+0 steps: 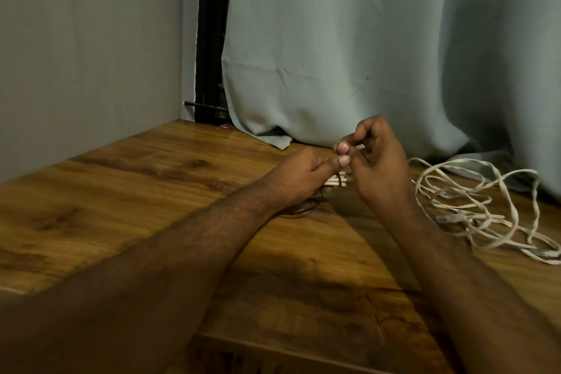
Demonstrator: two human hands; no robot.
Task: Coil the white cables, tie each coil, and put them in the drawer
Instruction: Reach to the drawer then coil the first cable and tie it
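i'm looking down on a wooden table (pixel 145 191) with a strong brown grain. a pale grey-blue curtain (pixel 364 39) hangs behind it, and its hem rests bunched on the far edge of the tabletop. to the left stands a plain grey wall (pixel 91 55). between wall and curtain i see a dark vertical frame (pixel 212 39), with a thin black rod (pixel 203 105) sticking out near its foot.

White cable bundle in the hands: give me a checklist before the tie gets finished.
1. Left hand grips the coiled white cable bundle: ok.
2. Thin dark tie wrapped round bundle: ok.
3. Right hand pinches the tie end: cannot tell.
4. Tie fastened: cannot tell.
5. Loose white flat cable on the brown wooden table coiled: not ok.
6. Drawer in view: not ok.
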